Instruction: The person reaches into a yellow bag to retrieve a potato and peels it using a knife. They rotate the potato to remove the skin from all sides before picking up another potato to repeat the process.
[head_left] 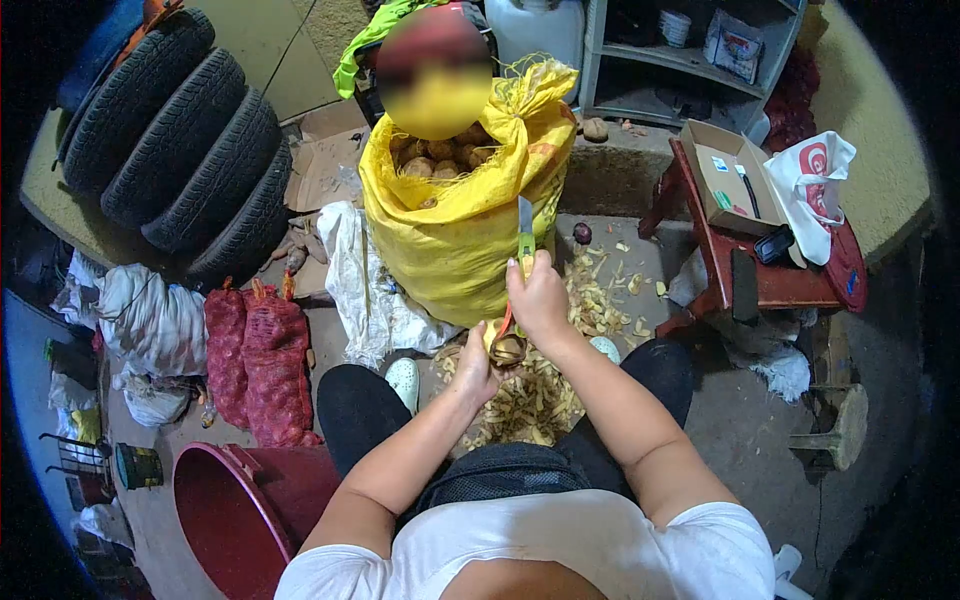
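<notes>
My left hand point(476, 366) is closed around a partly peeled potato point(509, 350), low in front of the yellow sack. Just above it, my right hand point(541, 302) grips a green-handled knife point(526, 243), its blade pointing up and away from me. From under the right fingers an orange-red strip point(506, 319) reaches down to the potato; I cannot tell whether it belongs to the same tool. The open yellow sack point(450, 250) stands directly ahead, with potatoes point(446, 168) showing at its mouth. Peelings point(530, 400) lie heaped on the floor beneath my hands.
A maroon tub point(235, 510) lies at lower left, near red net sacks point(270, 360). Tyres point(190, 150) lean at upper left. On the right, a red stool point(790, 275) carries a cardboard box point(730, 180) and white bag point(815, 190). Someone's blurred head shows behind the sack.
</notes>
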